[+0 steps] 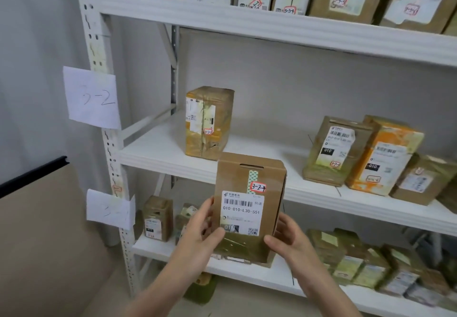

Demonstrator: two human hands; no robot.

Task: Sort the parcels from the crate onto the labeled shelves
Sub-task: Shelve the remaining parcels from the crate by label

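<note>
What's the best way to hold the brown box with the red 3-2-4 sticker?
By its two long sides, low down, one hand from each side. The box is tall, flat and upright, so a grip from both sides should steady it and leave the label facing you. The left hand and right hand hold it about that way now.
</note>
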